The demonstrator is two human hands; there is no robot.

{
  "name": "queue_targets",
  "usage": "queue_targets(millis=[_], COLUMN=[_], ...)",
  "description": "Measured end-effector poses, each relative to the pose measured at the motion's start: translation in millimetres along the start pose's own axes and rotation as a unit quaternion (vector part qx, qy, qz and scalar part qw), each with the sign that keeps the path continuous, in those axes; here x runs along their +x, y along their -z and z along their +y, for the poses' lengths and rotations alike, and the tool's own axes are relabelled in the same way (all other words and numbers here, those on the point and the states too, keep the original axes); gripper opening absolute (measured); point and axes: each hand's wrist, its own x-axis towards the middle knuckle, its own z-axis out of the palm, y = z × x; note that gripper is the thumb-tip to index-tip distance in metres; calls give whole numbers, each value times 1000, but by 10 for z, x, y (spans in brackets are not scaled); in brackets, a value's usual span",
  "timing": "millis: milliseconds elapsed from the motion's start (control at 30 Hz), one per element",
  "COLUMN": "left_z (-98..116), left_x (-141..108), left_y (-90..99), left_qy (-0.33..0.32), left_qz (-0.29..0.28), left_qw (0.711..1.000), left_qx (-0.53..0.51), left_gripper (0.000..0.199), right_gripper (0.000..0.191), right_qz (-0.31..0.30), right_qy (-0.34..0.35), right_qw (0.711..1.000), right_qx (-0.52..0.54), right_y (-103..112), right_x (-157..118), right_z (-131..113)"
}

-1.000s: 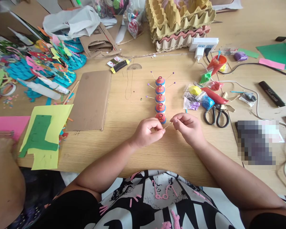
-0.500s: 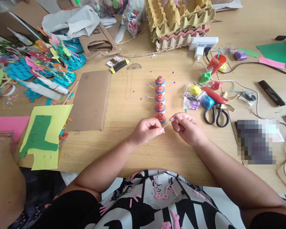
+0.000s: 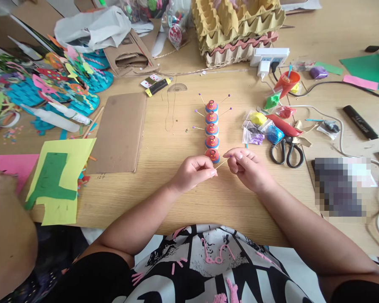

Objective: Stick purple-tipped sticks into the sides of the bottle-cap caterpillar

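A thin stick with a purple tip point(image 3: 222, 163) is pinched between my two hands. The fingers of my left hand point(image 3: 194, 173) close on its plain lower end, while my right hand point(image 3: 246, 167) grips it at the purple end. Just beyond my fingers stands a row of several red and blue figures point(image 3: 212, 129) with small faces. Purple-tipped sticks point(image 3: 199, 112) poke out from both sides of the row's farther figures. The nearest figure point(image 3: 212, 156) is close to my left fingertips, with no stick visible on it.
Black-handled scissors point(image 3: 286, 153) and bagged clay point(image 3: 258, 118) lie to the right. A cardboard sheet point(image 3: 120, 132) and yellow paper point(image 3: 61, 210) are on the left, near another person's arm point(image 3: 9, 235). Egg trays point(image 3: 236, 33) stand at the back.
The other person's arm at the left edge has shifted slightly to the right over the pink paper. My hands stay almost in place, still holding the stick.
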Motion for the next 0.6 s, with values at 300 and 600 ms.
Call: queue_targets(millis=[300, 600], left_z=[-17, -6], left_x=[-3, 20], left_y=[-30, -50], left_qy=[-20, -78], left_qz=[25, 42], left_qw=[999, 994], left_qx=[17, 62], left_gripper=[20, 21], right_gripper=[30, 34], right_qz=[48, -11], right_qy=[50, 39], right_qw=[998, 997], right_qx=[-8, -67], right_y=[16, -99], right_x=[-6, -5], right_z=[50, -10])
